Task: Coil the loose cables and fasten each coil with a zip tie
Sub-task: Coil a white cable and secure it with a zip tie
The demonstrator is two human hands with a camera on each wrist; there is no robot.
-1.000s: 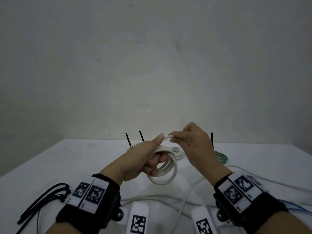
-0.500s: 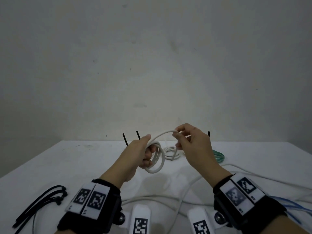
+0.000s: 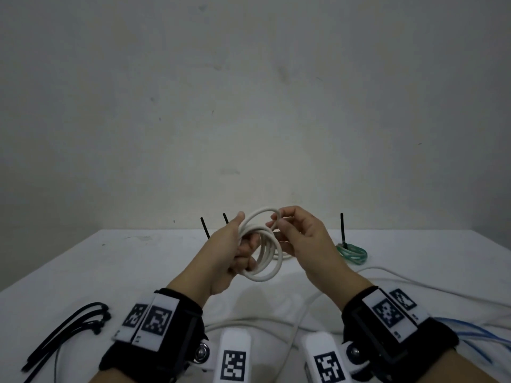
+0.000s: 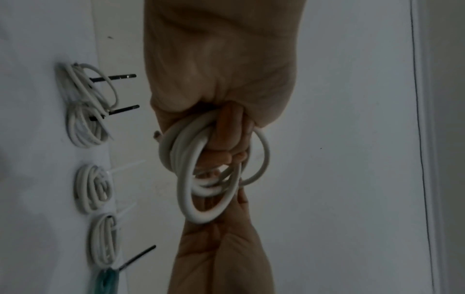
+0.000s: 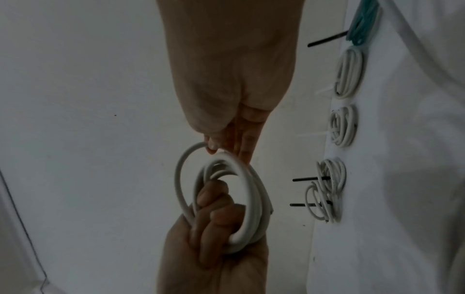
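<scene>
At frame centre, our left hand (image 3: 221, 261) clenches the upright white cable coil (image 3: 264, 255); right-hand fingers (image 3: 276, 221) pinch its topmost loop.

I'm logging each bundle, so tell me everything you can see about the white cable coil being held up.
The white cable coil is smooth, round, rubbery-looking cord wound in several loose, uneven loops, held upright above the table. The left hand grips one side, fingers through the loops; the right hand pinches the top loop. No zip tie shows on it.

Left hand (image 3: 229, 261) fisted, right hand (image 3: 301, 239) pinching, both raised.
</scene>
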